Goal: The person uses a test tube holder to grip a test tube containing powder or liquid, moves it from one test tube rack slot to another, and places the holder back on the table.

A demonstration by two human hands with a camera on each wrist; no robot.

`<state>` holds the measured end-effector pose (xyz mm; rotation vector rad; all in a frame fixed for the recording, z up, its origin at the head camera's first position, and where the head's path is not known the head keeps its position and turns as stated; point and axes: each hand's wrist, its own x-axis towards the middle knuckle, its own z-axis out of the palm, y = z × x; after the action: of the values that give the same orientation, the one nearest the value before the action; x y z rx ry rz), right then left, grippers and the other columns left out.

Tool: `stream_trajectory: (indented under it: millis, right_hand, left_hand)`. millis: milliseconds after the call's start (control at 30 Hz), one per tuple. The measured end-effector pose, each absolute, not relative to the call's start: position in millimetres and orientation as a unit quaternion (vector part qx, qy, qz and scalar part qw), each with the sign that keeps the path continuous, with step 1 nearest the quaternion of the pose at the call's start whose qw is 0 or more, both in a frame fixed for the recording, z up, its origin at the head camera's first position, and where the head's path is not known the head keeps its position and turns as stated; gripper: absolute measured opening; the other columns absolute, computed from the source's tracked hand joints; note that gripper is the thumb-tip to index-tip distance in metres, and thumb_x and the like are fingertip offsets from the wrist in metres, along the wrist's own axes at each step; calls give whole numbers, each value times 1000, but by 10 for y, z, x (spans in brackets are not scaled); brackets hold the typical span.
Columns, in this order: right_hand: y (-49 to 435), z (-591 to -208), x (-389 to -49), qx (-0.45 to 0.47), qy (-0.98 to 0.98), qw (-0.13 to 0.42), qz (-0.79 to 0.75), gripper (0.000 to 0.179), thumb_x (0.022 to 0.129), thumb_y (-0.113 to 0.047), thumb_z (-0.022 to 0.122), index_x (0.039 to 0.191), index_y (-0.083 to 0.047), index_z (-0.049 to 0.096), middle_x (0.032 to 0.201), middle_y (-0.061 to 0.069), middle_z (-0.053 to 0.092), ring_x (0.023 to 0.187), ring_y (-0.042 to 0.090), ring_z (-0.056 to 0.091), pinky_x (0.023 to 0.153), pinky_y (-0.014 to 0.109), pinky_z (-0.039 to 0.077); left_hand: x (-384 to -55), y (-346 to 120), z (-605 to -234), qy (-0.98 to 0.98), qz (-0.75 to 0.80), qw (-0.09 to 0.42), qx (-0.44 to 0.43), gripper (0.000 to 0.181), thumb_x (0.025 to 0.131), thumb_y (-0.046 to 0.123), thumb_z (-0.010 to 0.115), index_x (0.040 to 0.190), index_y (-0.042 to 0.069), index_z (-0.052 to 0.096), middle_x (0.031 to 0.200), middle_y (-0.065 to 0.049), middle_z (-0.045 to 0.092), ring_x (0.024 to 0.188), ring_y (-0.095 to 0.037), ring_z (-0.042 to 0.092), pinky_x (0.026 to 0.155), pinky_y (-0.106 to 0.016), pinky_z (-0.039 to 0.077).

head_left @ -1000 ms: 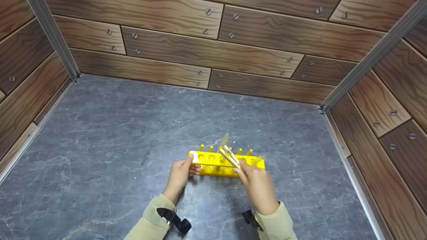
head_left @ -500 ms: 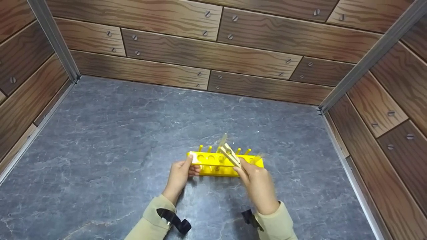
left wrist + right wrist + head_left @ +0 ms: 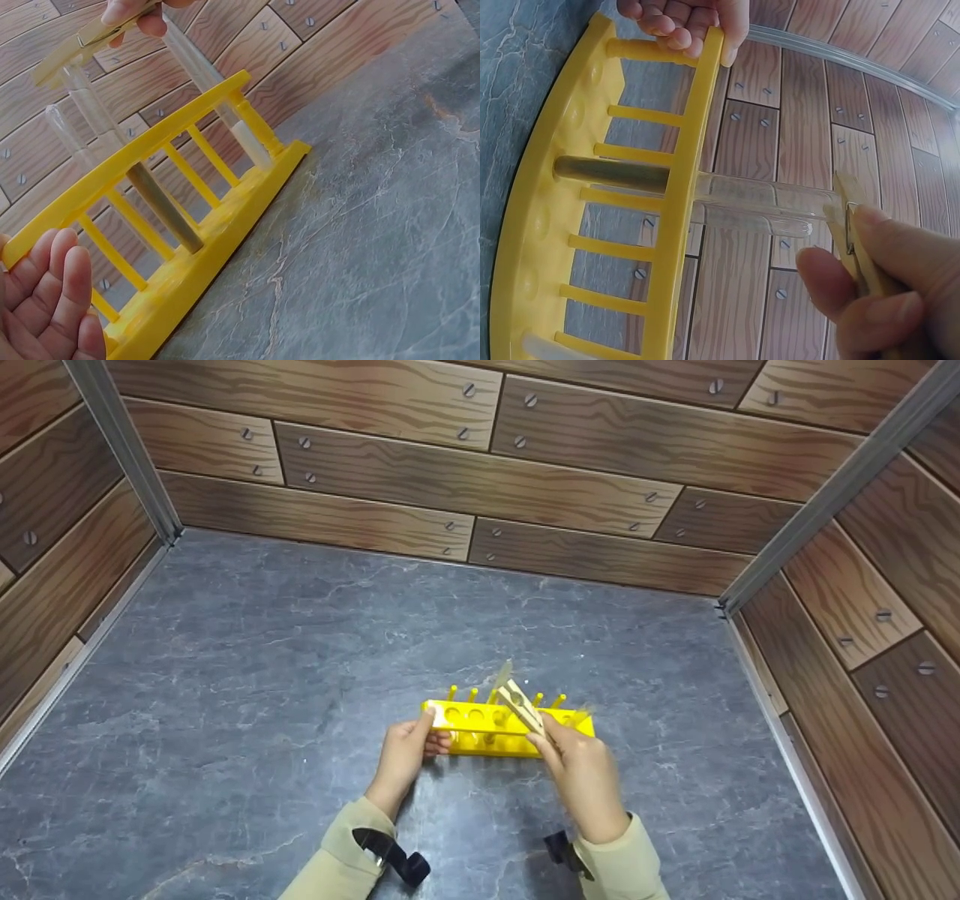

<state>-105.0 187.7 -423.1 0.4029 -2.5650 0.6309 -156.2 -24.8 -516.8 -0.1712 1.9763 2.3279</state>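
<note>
A yellow test tube rack (image 3: 465,726) stands in front of me, and my left hand (image 3: 401,751) grips its left end, thumb on the top bar. My right hand (image 3: 589,776) pinches a wooden test tube holder (image 3: 523,709) between thumb and fingers. In the right wrist view the tip of this holder is at the mouth of a glass test tube (image 3: 769,193), which stands in the rack with grey-brown contents (image 3: 166,211) in its lower part. Beside it rises another clear tube (image 3: 64,129), its closed end up. A tube with white contents (image 3: 249,144) stands at the rack's right end.
Thin yellow pegs (image 3: 453,694) stick up along the rack's far side. The grey marbled tabletop (image 3: 300,622) spreads around it. Wood-patterned walls (image 3: 390,472) enclose the back and both sides, with metal strips (image 3: 124,450) at the corners.
My right hand and the test tube holder have shifted slightly to the right, and the holder's tip has turned a little. My left hand stays on the rack, which has not moved.
</note>
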Motion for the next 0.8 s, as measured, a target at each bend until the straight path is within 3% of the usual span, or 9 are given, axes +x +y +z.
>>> stream_trajectory:
  millis: [200, 500, 800]
  right_hand:
    - [1878, -4217, -1046, 146, -930, 236, 240, 32, 85, -19, 68, 110, -1, 67, 74, 6, 66, 48, 6, 41, 43, 21, 39]
    - [1887, -4216, -1049, 141, -932, 236, 238, 33, 85, -20, 68, 112, -1, 67, 83, 11, 69, 56, 13, 55, 48, 26, 45]
    - [1906, -4211, -1050, 120, -939, 227, 228, 33, 85, -20, 68, 114, -5, 66, 82, 8, 68, 54, 12, 50, 48, 28, 44]
  left_hand:
    - [-1558, -251, -5135, 640, 765, 50, -58, 48, 98, 27, 47, 82, -14, 66, 65, -10, 67, 54, -14, 63, 65, -41, 55]
    - [-1535, -266, -5032, 641, 763, 54, -57, 45, 99, 20, 45, 83, -17, 64, 65, -13, 66, 55, -17, 64, 66, -45, 54]
    - [-1570, -256, -5171, 641, 764, 47, -56, 48, 98, 28, 48, 82, -14, 65, 65, -10, 67, 54, -13, 63, 65, -41, 55]
